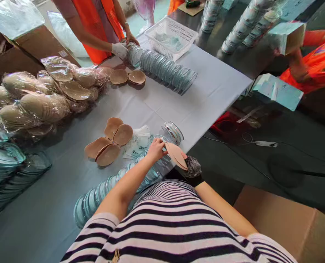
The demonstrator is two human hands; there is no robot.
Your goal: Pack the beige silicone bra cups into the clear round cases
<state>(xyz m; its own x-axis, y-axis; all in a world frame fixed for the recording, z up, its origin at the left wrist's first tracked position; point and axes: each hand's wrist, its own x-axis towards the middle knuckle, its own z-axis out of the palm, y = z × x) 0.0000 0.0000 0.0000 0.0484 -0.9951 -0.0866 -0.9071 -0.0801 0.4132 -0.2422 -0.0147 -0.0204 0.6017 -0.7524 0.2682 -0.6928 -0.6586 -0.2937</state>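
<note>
grey table (55, 204) | pad (176, 155) in both hands, long axis pointing lower right

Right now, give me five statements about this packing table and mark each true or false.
1. The right hand wears a dark mesh glove and holds a pink pad. True.
2. The left hand is gloved too. False: it is bare, touching the pink pad.
3. The white basket lies at the table's far end. True.
4. The loose tan cups are stacked inside the basket. False: they lie on the grey table cover.
5. A co-worker in an orange vest handles a row of clear cases. True.
</note>
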